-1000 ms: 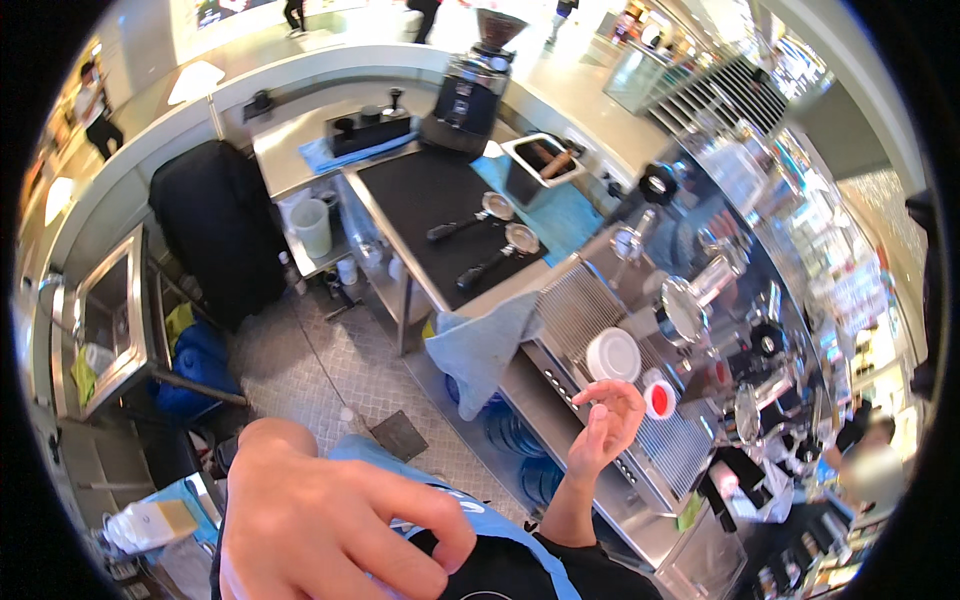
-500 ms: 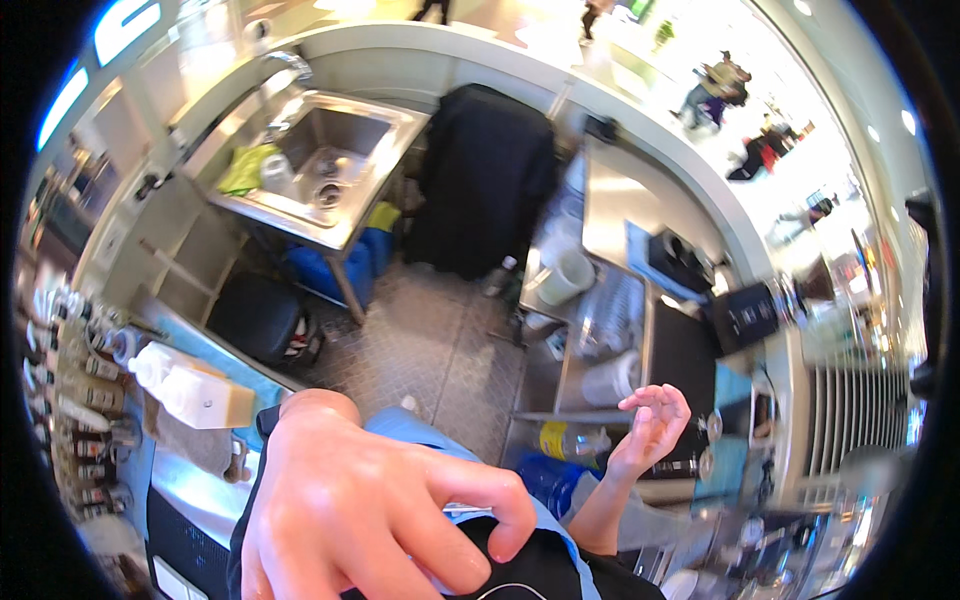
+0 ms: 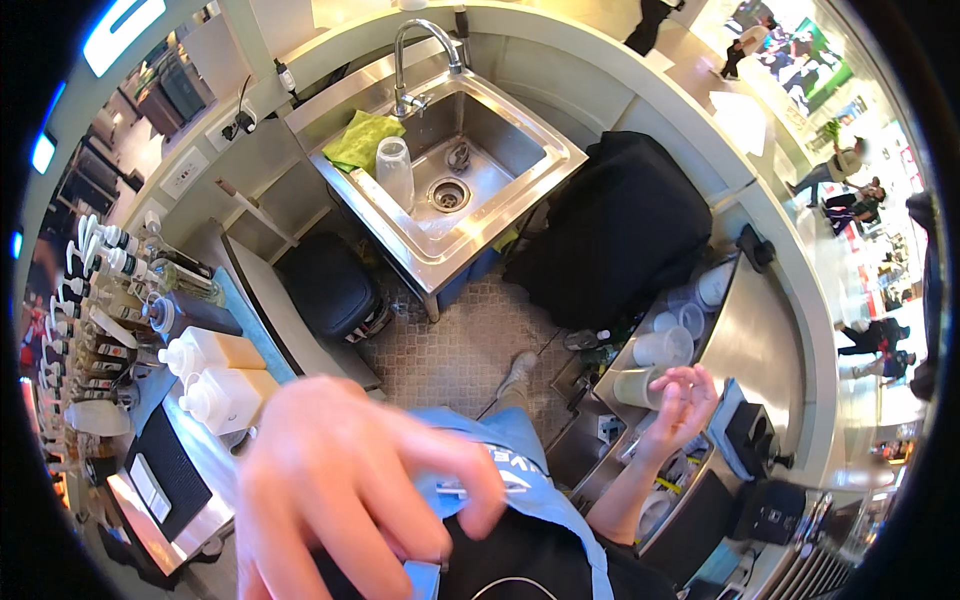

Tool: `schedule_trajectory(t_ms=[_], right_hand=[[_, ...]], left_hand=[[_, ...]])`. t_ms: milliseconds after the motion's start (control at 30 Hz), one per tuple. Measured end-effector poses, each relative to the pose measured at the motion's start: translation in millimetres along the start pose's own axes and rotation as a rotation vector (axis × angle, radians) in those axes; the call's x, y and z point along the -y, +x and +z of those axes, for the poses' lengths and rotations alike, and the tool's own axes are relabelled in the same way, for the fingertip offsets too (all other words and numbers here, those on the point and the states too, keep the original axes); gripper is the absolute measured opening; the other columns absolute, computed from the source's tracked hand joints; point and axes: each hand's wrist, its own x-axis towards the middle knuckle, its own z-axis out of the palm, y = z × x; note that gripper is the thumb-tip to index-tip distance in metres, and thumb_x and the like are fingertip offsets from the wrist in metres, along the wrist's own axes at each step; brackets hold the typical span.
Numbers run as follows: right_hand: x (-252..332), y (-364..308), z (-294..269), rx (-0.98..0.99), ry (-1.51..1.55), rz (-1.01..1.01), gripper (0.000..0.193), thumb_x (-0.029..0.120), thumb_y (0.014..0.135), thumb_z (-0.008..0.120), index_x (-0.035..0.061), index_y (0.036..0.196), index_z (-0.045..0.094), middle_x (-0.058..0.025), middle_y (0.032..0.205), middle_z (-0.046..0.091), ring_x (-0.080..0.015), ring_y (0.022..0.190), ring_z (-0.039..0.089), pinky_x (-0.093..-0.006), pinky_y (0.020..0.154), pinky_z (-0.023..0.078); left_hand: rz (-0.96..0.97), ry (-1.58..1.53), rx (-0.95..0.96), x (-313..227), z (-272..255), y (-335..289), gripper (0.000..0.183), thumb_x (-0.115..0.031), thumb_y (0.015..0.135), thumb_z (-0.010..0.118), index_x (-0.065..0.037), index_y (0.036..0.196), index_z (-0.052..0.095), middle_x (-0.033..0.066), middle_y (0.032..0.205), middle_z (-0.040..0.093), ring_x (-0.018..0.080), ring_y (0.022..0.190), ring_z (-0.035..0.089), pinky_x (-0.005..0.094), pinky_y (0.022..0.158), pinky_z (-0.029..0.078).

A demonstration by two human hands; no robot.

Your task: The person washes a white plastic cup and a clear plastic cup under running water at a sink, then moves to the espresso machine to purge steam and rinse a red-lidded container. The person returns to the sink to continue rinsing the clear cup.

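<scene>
My left hand [image 3: 345,480] is large and close in front of my blue apron [image 3: 500,440], back of the hand up. Its fingers are bent loosely and apart, slightly blurred, and no held thing shows; some fingertips are hidden. To the right, my right hand [image 3: 685,405] is raised with its fingers loosely curled and nothing in them. Behind it appears a pale green cup [image 3: 636,388] beside clear plastic cups [image 3: 662,348]; whether my fingers touch it I cannot tell. Two white jugs [image 3: 228,398] of tan liquid stand on the counter left of my left hand.
Ahead is a steel sink [image 3: 540,165] with a tap [image 3: 400,60], a green cloth [image 3: 365,140] and a tall clear cup [image 3: 395,170]. A black-draped object [image 3: 620,230] stands right of it, a black stool [image 3: 325,285] to the left. Pump bottles [image 3: 105,250] line the left counter.
My view has swung left, so the sink and the draped object sit further right in the picture. Both hands keep nearly the same pose in front of me.
</scene>
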Motion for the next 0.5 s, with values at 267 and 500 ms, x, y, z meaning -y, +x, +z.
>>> schedule_trajectory(t_ms=[267,500], right_hand=[[-106.4,163.8,-33.0,0.010,-0.111,0.087,0.027,0.003,0.085,0.048,0.0008,0.112,0.044,-0.0081,0.086,0.053,-0.0100,0.069,0.048,-0.0215,0.063,0.042],[-187.2,269.0,50.4,0.268,-0.070,0.242,0.014,0.008,0.086,0.052,0.0022,0.098,0.054,-0.0042,0.083,0.053,-0.0073,0.069,0.049,-0.0202,0.062,0.044]], left_hand=[[-0.847,0.819,-1.109,121.6,-188.4,-137.4,0.027,-0.023,0.086,0.051,0.001,0.092,0.061,0.0017,0.063,0.051,0.0079,0.057,0.046,0.0197,0.054,0.036],[-1.583,1.827,-0.832,204.5,-272.5,-321.6,0.022,-0.018,0.075,0.058,-0.015,0.097,0.059,0.0080,0.105,0.053,0.0278,0.084,0.057,0.0417,0.071,0.047]])
